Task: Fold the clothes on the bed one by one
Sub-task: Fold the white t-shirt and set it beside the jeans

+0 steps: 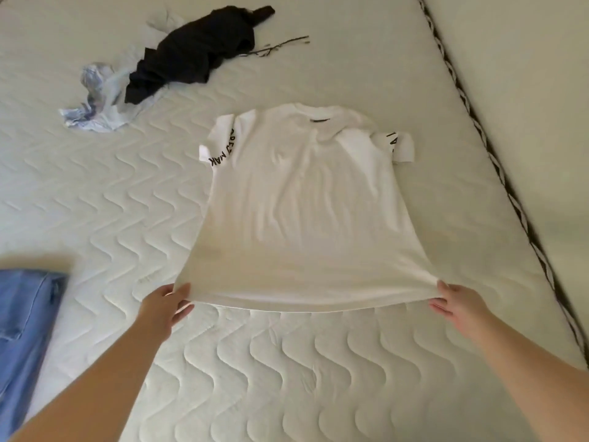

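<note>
Your left hand (167, 306) pinches the near-left hem corner of the white T-shirt (302, 212), and your right hand (454, 306) pinches the near-right corner, so the hem hangs stretched between them just above the quilted mattress (287, 378). The shirt's collar and sleeves lie flat farther out; it looks spread but not yet folded. At your near left sits the blue denim garment (25, 320), its state unclear at the frame edge. Far left, a black garment (194, 59) and a pale blue crumpled garment (95, 103) lie heaped together, waiting to be folded.
</note>
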Demonstrator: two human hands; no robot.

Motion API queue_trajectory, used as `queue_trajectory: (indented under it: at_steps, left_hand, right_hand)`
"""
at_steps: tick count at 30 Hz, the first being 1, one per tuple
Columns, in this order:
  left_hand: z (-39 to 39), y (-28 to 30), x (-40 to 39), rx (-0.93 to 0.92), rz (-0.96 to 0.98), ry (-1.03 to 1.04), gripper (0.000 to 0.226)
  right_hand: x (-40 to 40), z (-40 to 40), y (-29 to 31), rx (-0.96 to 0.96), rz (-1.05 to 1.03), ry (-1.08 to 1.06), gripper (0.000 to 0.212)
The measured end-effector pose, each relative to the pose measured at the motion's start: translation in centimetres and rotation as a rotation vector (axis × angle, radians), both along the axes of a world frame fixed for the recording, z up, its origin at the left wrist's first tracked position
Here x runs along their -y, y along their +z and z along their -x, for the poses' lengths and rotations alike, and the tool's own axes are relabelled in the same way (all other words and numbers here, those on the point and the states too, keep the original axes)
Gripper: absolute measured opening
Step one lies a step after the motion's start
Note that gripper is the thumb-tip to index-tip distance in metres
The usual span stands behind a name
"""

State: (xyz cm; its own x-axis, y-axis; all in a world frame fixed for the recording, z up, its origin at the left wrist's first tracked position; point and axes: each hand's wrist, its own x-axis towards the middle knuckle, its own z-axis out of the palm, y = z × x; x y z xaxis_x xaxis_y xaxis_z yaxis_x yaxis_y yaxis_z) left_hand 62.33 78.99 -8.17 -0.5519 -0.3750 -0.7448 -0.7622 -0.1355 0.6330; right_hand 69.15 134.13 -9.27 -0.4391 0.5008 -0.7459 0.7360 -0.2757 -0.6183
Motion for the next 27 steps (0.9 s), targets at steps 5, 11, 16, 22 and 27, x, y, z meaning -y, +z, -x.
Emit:
queue_trajectory:
  at_steps: [5,11,16,22,27]
  left_hand:
    - [-6.0,-4.7,0.4,0.108,0.082,0.012,0.023]
    - [-11.0,-7.1,1.3,0.149,0.169,-0.103,0.023]
    - [-12.5,-8.0,1.5,0.151,0.130,-0.111,0.013]
    - [-15.4,-7.8,3.1,0.185,0.333,-0.288,0.007]
    - [-17.9,-7.6,4.1,0.200,0.366,-0.414,0.002]
  right_hand:
    - [0.8,-6.3,-3.6,0.205,-0.341,0.194,0.026]
    - [0.7,-11.2,-4.5,0.288,-0.456,0.495,0.043]
    - [1.4,-13.5,-5.0,0.255,-0.422,0.571,0.039]
    - [1.3,-16.4,-5.7,0.377,-0.475,0.579,0.043]
    - [1.2,-19.1,-6.3,0.408,-0.516,0.651,0.044]
